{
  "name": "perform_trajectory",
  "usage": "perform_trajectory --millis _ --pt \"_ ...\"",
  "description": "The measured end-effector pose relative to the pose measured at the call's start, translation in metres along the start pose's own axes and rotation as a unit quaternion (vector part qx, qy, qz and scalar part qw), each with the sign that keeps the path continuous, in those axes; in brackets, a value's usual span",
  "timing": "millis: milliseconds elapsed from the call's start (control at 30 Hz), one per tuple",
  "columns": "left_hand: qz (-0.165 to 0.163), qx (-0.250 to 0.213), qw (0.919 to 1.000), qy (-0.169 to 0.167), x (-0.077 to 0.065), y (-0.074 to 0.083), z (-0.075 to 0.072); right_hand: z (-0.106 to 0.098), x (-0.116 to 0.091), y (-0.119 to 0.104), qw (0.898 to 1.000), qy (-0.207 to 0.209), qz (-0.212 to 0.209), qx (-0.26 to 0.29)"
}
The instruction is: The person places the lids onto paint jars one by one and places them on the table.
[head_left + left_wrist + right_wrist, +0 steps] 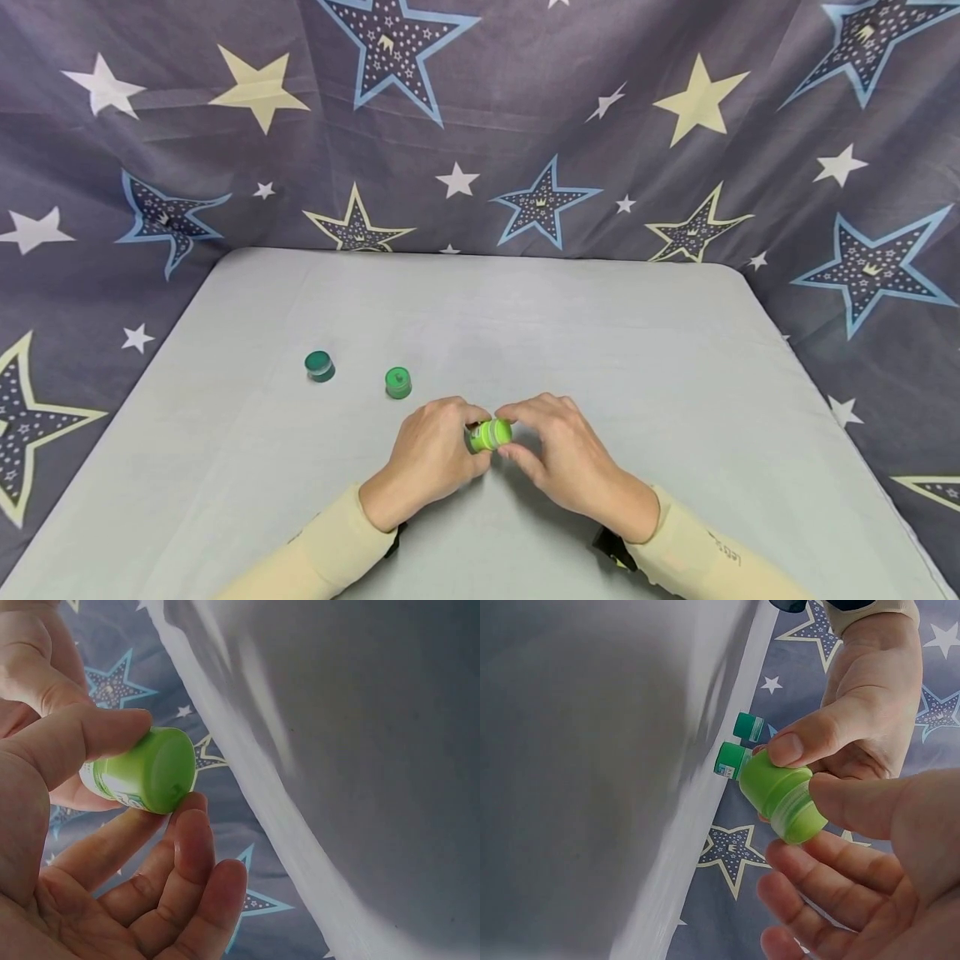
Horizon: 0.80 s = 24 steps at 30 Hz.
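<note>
Both hands meet at a small lime-green jar (491, 435) in the lower middle of the head view. My left hand (435, 446) grips its left part between thumb and fingers. From the other side, the thumb and fingertips of my right hand (566, 454) pinch the jar's lid end. The right wrist view shows the right thumb by the pale band around the jar (769, 784), fingers beneath the end. A smooth green end of the jar (172, 769) faces outward in the left wrist view, with the left thumb on top of it.
Two more small jars stand on the pale table (637, 350), left of and beyond the hands: a dark green jar (320, 367) and a mid-green jar (398, 382). A dark cloth (465, 125) printed with stars hangs around the table's back and sides.
</note>
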<state>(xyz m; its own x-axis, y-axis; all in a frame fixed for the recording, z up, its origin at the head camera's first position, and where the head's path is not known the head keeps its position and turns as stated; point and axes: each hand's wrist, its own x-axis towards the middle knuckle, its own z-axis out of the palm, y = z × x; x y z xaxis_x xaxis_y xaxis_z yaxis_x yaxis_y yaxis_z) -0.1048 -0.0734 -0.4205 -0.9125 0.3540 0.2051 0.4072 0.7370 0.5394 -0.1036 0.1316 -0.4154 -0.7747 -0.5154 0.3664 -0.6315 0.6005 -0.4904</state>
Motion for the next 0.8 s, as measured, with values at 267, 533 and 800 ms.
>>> perform_trajectory --millis 267,533,800 --pt "0.000 -0.004 1.0000 -0.002 0.0000 0.0008 -0.0002 0.0012 0.0006 0.0001 1.000 -0.013 -0.003 0.004" --pt "0.001 -0.004 1.0000 -0.002 -0.0007 0.0019 -0.0005 0.0033 0.0006 0.0014 1.000 -0.011 -0.009 0.009" --pt "0.003 -0.001 1.0000 0.000 -0.0004 0.0027 -0.0011 0.0047 0.0007 0.0035 1.000 -0.008 -0.001 0.002"
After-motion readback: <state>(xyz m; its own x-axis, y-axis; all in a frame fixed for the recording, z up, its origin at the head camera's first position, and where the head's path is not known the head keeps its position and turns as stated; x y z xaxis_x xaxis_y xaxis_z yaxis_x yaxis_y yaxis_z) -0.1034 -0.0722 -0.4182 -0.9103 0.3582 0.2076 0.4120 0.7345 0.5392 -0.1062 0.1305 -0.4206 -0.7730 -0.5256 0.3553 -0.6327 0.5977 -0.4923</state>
